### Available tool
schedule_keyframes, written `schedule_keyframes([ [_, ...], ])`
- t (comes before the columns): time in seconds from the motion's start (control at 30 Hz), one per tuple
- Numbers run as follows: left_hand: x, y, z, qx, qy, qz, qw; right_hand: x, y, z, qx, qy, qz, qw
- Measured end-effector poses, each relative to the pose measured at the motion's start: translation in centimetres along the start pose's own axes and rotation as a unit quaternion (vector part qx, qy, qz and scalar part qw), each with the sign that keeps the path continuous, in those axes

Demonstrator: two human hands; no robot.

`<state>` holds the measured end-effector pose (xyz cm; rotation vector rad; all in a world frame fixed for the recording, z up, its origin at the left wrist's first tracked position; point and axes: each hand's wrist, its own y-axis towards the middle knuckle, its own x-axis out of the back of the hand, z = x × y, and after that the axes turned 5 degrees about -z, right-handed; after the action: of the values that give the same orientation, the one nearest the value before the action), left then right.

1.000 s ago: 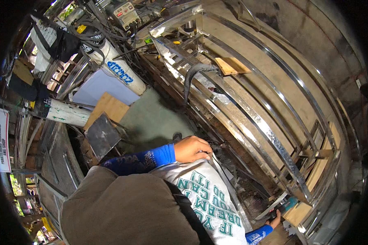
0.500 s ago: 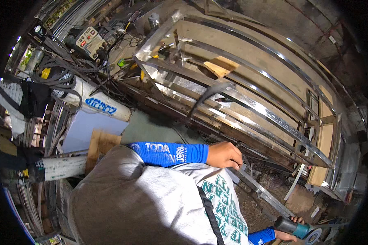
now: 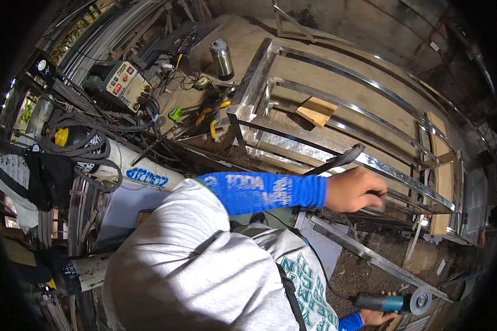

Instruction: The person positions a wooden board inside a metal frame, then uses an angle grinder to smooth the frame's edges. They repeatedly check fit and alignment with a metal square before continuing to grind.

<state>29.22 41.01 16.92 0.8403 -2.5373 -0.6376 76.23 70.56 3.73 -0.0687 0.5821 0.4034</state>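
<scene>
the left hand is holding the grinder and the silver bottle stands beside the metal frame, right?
Not quite: the head view shows the grinder in the right hand. The silver bottle does stand beside the metal frame.

Left hand [image 3: 356,190]: fingers curled and blurred, so cannot tell whether anything is in them. Right hand [image 3: 376,317]: largely hidden by the angle grinder [image 3: 387,303], with fingertips showing past one side; right sleeve [image 3: 349,322] partly behind the shirt [image 3: 171,270] and cut by the lower edge. Disc [image 3: 421,300]: cannot tell if turning or still. Dark hose [image 3: 337,161]: one end lost behind the left sleeve [image 3: 265,193]. Metal frame [image 3: 406,180]: near side partly covered by hose and hand. Two white cylinders [image 3: 160,179]: ends hidden behind the shirt. Welding machine [image 3: 124,85]: panel markings too small. Shirt print: partly lost in folds.
</scene>
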Motion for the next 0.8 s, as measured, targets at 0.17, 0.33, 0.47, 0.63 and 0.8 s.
schedule_keyframes([
  [0.17, -2.0, 6.1, 0.2, 0.020, 0.032, -0.019, 0.999, -2.6, -1.3, -4.3, -0.124, 0.019, -0.020, 0.992],
  [0.33, -6.7, 10.7, 3.7, -0.016, 0.057, -0.020, 0.998, -5.8, -2.5, -6.0, -0.083, -0.089, -0.222, 0.967],
  [0.47, -10.1, 14.5, 7.1, 0.003, 0.105, 0.066, 0.992, -6.0, -2.5, -6.1, -0.123, -0.114, -0.191, 0.967],
  [0.63, -11.5, 16.9, 9.2, 0.114, 0.029, 0.180, 0.977, -7.1, 1.3, -9.6, -0.160, -0.058, -0.064, 0.983],
  [0.8, -15.8, 17.7, 10.7, 0.116, 0.016, 0.189, 0.975, -14.1, 3.5, -10.3, -0.113, -0.037, -0.027, 0.993],
])
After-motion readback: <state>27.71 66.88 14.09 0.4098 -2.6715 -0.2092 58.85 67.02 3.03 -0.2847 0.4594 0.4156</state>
